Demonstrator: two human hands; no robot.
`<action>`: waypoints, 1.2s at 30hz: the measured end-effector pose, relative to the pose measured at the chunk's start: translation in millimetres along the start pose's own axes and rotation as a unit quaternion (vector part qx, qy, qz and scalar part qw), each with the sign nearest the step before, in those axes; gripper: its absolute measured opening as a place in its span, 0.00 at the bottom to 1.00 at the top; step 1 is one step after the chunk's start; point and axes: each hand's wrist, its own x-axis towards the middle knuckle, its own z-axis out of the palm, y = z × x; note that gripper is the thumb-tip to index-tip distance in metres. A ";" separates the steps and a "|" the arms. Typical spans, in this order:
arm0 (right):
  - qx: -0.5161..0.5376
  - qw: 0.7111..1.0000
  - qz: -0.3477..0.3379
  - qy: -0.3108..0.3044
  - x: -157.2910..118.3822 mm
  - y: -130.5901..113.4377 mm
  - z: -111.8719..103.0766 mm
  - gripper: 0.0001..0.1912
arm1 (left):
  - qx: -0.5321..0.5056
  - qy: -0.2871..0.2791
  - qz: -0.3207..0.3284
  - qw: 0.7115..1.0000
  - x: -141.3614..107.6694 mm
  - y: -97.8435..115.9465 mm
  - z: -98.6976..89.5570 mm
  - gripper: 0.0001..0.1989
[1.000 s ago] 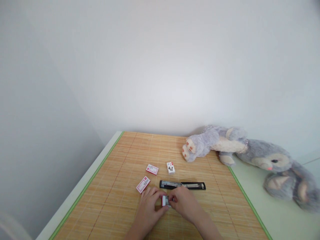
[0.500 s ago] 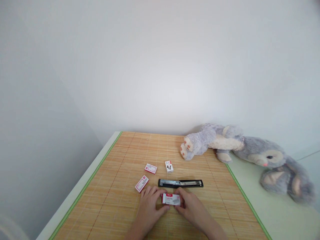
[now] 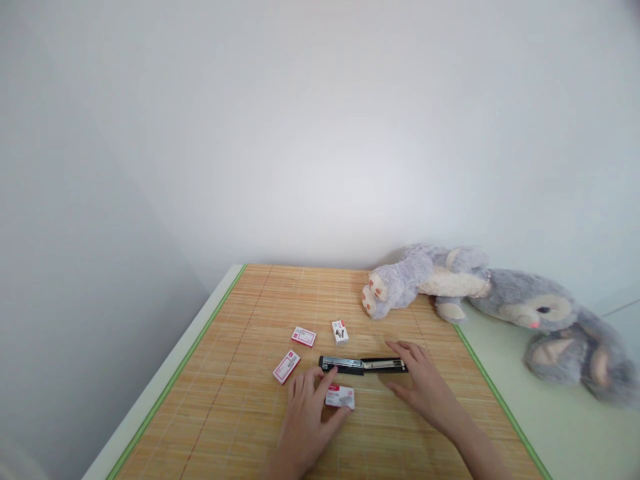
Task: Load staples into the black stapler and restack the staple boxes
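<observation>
A small white and red staple box [image 3: 341, 397] lies on the bamboo mat, its left end partly covered by my left hand [image 3: 311, 417]. The thumb of that hand is at the box's lower right edge. Its index fingertip reaches past the box to the near edge of an opened black stapler [image 3: 343, 364]. The stapler lies lengthwise across the mat, its metal staple channel showing. Around the stapler's right end, my right hand [image 3: 423, 383] is open, thumb on the near side and fingers on the far side, holding nothing.
Two red-edged white boxes, one farther back [image 3: 304, 337] and one nearer [image 3: 287, 367], lie left of the stapler. Behind it is a white box with a dark clip picture [image 3: 340, 332]. A grey plush rabbit [image 3: 530, 300] lies along the back right, against the wall [image 3: 320, 133].
My right hand has left the staple box and moved right and away to the stapler's right end. My left hand has loosened, its fingers now spread around the box.
</observation>
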 end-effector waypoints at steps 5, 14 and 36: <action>0.131 0.983 0.047 -0.120 10.9 11.9 -15.1 0.12 | 0.027 0.020 -0.022 0.999 4.6 8.8 4.4 0.29; 0.155 0.986 -0.035 -0.048 47.4 -46.1 20.8 0.17 | 0.045 0.046 -0.028 0.998 0.4 17.0 10.5 0.28; 0.137 0.975 -0.111 -0.132 57.6 -77.1 61.2 0.15 | 0.043 0.014 0.021 0.999 -7.3 18.6 2.1 0.21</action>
